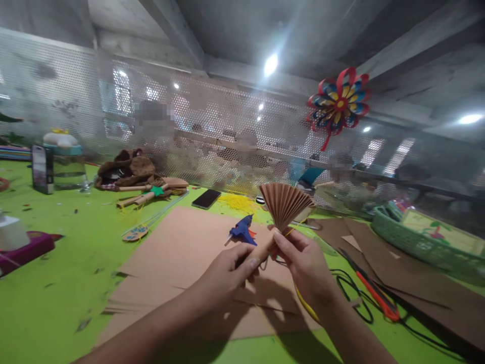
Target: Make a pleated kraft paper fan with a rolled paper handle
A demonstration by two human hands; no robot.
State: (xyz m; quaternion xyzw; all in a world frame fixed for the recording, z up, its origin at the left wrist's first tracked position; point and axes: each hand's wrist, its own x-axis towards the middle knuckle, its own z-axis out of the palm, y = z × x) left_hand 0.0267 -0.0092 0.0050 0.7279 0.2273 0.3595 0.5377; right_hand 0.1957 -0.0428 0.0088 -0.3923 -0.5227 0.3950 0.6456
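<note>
Two hands (233, 267) (308, 260): fingers (284, 245) clamped on one tan handle (262, 248) under one pleated fan (285, 203); one glue gun (242, 230) nearby.

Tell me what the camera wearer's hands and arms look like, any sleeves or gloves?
The left hand and right hand are ungloved, with no ring or watch visible. Both forearms are bare as far as shown; no sleeve is in view.

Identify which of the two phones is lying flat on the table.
The phone just left of the yellow strands, its dark face up; the other phone stands upright beside the clear jar.
</note>
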